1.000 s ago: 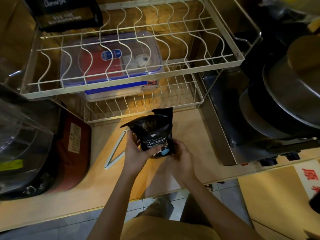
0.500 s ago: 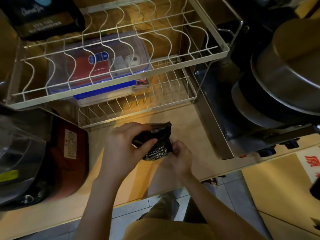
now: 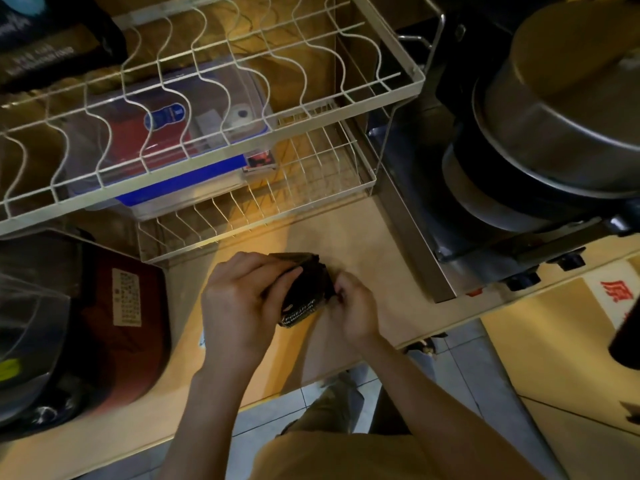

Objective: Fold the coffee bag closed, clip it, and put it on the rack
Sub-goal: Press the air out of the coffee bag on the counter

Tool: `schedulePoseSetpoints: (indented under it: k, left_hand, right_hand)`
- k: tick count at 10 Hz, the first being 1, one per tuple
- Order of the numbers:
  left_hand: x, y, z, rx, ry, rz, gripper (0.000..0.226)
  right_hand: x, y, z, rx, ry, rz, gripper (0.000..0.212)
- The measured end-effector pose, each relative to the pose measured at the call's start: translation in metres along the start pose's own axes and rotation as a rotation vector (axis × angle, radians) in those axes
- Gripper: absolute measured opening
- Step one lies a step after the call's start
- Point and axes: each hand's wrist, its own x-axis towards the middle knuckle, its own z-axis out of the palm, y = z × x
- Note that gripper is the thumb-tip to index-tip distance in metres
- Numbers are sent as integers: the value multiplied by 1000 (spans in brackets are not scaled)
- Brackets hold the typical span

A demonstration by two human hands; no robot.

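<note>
A small black coffee bag (image 3: 304, 296) with white lettering rests on the wooden counter (image 3: 374, 244), its top folded down flat. My left hand (image 3: 239, 306) lies over the bag's left and top side, thumb pressing the folded flap. My right hand (image 3: 353, 306) pinches the bag's right edge. Behind the bag stands a white two-tier wire rack (image 3: 398, 81). The white clip is almost wholly hidden under my left hand; only a pale sliver (image 3: 202, 339) shows by the wrist.
A clear box with a blue lid (image 3: 180, 133) sits on the rack's lower tier. Another dark bag (image 3: 52, 39) is at the upper tier's far left. A red appliance (image 3: 117, 327) stands to the left, and a steel stove with stacked pots (image 3: 554, 126) to the right.
The bag's upright open top has been folded down flat. My left hand moved from its side up over the fold. The view shifted slightly.
</note>
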Motion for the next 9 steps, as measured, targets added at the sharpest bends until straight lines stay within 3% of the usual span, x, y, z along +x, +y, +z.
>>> schedulePoseSetpoints:
  k: [2,3,4,5,6,7,8,9]
  left_hand:
    - [-5,0,4,-175,123,-262,11]
    - [-8,-1,5,-219,137,-280,10]
    - [-10,2,6,-251,90,-258,12]
    - [-13,0,1,-272,44,-222,12]
    - [-18,-3,-5,-351,42,-263,12]
    - [-24,-3,-3,-421,41,-318,14]
    - [-28,0,0,-443,57,-337,14]
    - [-30,0,1,-480,96,-385,14]
  right_hand:
    - [1,-5,2,-16,65,-22,9]
    - [-3,-3,9,-25,141,-16,13]
    - [4,-1,5,4,59,16,18]
    - [20,2,-17,202,-205,96,26]
    - [32,2,-30,360,-89,181,21]
    - [38,-4,-26,324,-51,68,26]
    - [39,-6,-17,114,-138,-130,37]
    - [38,-8,-15,31,-177,-145,34]
